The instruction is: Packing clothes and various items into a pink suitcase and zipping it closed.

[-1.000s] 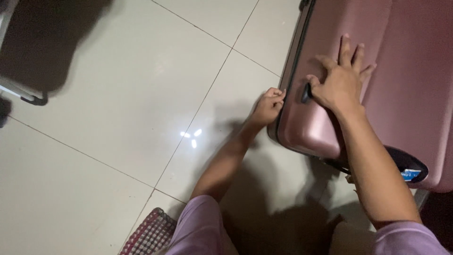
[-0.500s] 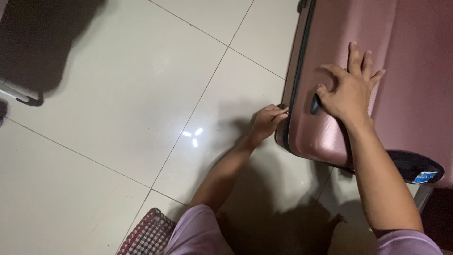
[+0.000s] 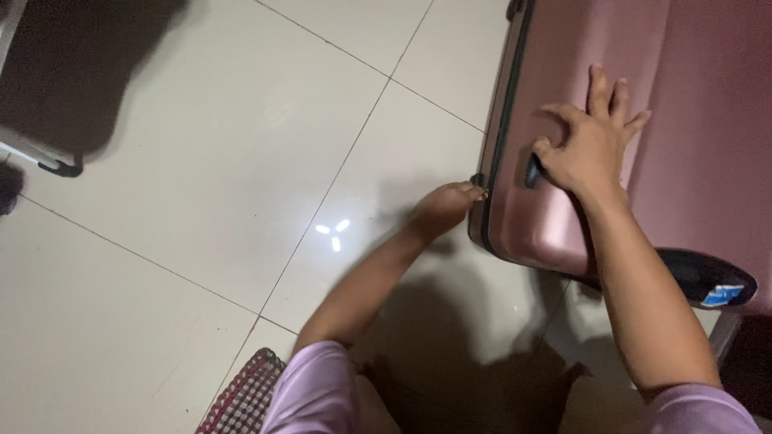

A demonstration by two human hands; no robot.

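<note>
Shifted slightly toward the right of view since half a second ago: pink hard-shell suitcase (image 3: 643, 104), lying flat on the pale tiled floor (image 3: 201, 201). Left hand (image 3: 445, 207) lower along the dark zipper seam (image 3: 500, 137) than before, fingers pinched closed at the seam near the case's corner; whether on a zipper pull cannot be told. Right hand (image 3: 591, 145) spread open, pressed flat on the shell, thumb beside a small dark handle (image 3: 533, 170). Below the case, a dark wheel (image 3: 700, 277). Near the knees, a checked mat (image 3: 241, 398). Far left, a light furniture leg (image 3: 36, 157).
</note>
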